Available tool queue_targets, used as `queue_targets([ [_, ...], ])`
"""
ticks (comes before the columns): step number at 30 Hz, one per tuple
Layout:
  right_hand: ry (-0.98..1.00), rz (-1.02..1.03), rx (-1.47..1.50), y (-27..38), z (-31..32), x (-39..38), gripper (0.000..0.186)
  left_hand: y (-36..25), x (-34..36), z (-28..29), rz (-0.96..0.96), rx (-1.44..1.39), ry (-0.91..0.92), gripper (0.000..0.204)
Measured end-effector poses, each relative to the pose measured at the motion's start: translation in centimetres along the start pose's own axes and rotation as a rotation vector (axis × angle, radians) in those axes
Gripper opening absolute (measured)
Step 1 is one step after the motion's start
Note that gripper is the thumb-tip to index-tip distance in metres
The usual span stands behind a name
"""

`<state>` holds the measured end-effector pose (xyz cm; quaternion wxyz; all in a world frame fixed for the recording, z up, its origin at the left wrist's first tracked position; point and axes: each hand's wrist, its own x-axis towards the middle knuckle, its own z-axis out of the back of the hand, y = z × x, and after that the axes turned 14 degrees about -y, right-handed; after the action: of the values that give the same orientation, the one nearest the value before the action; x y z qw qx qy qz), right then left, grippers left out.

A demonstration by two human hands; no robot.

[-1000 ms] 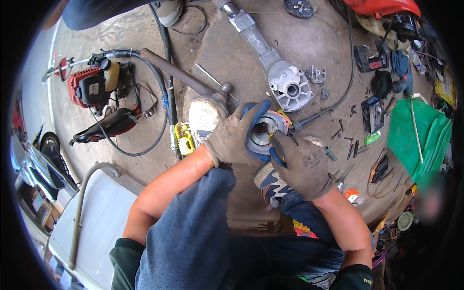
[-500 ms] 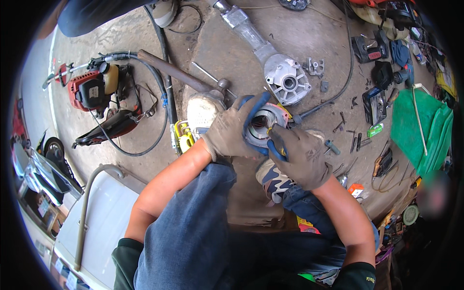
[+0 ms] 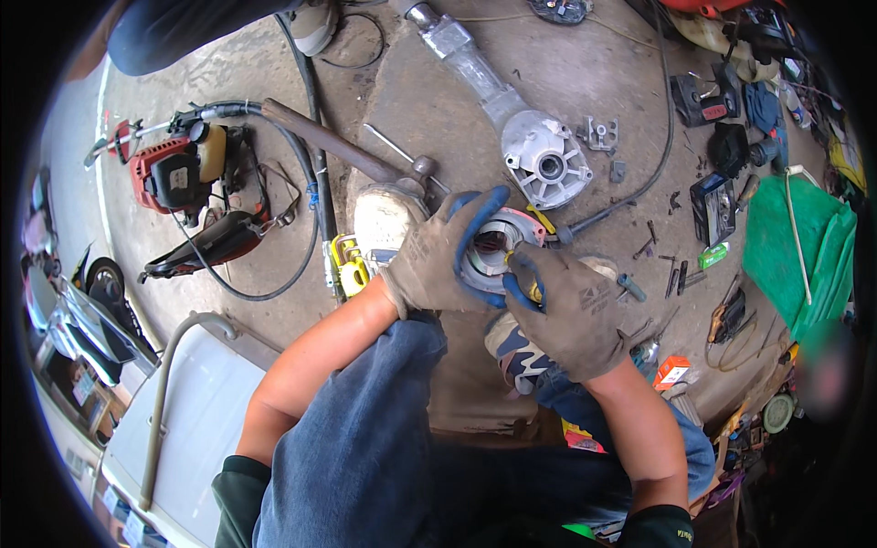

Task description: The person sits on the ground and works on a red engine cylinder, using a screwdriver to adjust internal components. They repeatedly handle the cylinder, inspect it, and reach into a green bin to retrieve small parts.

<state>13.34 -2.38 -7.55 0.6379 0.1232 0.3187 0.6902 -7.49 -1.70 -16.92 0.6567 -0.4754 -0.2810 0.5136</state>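
Metal ring (image 3: 522, 225): between shoes (image 3: 385, 222)
Left hand (image 3: 440, 256): curled round its left side
Right hand (image 3: 574, 306): closed on yellow tool (image 3: 536, 292), apparently working inner edge
Next move: likely calls for steady holding

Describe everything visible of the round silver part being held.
The round silver part looks metallic: a thick ring with a dark central opening and a pinkish-red flange at its upper right. Its open face is turned toward the camera, nearer the person than the large grey housing. The gloved left grip wraps its left side; the right grip is at its lower right, holding a mostly hidden yellow object. Its underside is hidden.
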Motion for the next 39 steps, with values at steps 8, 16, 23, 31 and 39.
queue_targets([
  [8, 0.026, -0.023, 0.058, -0.1, 0.7, 1.3, 0.039, -0.6, 0.1, 0.3, -0.059, 0.065, -0.015, 0.117],
  [16, 0.053, -0.009, 0.11, -0.3, 0.9, 1.2, 0.04, -0.8, 0.2, 0.4, -0.036, 0.043, -0.006, 0.118],
  [23, 0.03, -0.053, 0.126, -0.4, 0.5, 1.2, 0.036, -0.4, 0.1, 0.3, -0.009, 0.022, 0.007, 0.123],
  [31, 0.104, -0.067, 0.055, 0.7, 1.5, 1.6, 0.035, 0.0, 0.1, 0.1, 0.053, 0.012, 0.03, 0.126],
  [39, 0.061, -0.062, 0.067, 0.6, 1.0, 1.6, 0.035, -0.2, 0.1, 0.2, 0.09, -0.004, 0.041, 0.127],
])
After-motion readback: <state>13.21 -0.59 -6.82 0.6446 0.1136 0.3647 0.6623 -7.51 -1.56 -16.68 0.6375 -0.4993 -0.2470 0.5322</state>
